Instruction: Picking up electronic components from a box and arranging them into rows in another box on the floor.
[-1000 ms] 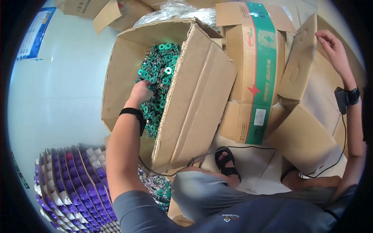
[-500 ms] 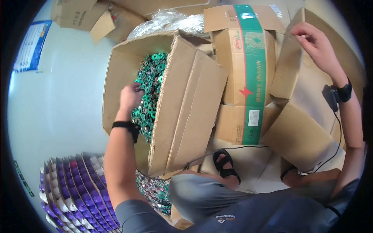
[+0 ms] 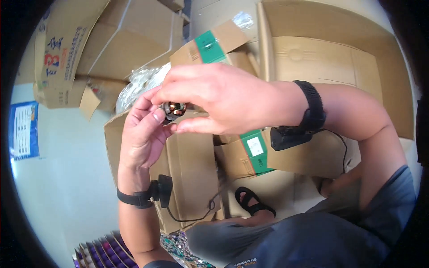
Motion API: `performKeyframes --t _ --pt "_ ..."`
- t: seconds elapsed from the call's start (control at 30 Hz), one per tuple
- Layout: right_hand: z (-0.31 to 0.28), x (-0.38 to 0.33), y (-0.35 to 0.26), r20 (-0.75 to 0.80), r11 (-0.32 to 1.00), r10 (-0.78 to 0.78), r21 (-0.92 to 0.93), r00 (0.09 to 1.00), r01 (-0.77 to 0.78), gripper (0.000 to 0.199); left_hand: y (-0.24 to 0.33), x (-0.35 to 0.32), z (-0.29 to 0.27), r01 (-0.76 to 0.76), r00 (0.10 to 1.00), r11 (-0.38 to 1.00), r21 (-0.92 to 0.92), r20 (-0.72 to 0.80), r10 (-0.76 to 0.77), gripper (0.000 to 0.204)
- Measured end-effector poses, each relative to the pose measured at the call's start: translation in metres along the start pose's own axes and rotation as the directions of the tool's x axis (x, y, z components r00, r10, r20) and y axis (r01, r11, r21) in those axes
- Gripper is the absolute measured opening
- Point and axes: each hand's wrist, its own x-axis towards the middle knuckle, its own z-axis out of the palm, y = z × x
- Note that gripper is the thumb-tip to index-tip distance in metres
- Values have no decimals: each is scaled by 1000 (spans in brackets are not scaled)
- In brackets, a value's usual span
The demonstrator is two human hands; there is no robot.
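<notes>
Cardboard boxes (image 3: 321,58) crowd the pale floor (image 3: 58,187), one with green tape (image 3: 210,47), and a large open carton (image 3: 187,165) sits below the hands. Purple trays (image 3: 100,257) are stacked at the lower left. Both wrists wear black bands. Right hand (image 3: 223,100) and left hand (image 3: 143,134) meet in mid-air above the carton, their fingers (image 3: 154,117) pinching a small round copper-wound coil part (image 3: 173,109) between them.
</notes>
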Motion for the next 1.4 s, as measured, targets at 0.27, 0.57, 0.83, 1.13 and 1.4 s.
performKeyframes --t 0.27,0.57,0.83,1.13,1.4 --pt "-107 -46 72 72 932 256 -283 964 -226 28 -52 71 46 89 985 993 -82 -140 -100 37" --pt "-156 -205 246 114 334 930 -659 350 -673 22 -119 103 94 246 953 956 -160 -142 -269 35" --pt "-50 -262 291 137 319 924 -791 358 -522 19 -140 98 78 259 947 959 -113 -164 -275 37" --pt "-75 -262 306 211 321 945 -737 248 -594 30 -147 111 72 271 958 951 -148 -55 -281 36" --pt "-133 -90 136 392 769 639 -322 661 -553 25 -148 118 77 256 946 966 -45 -195 -259 37"
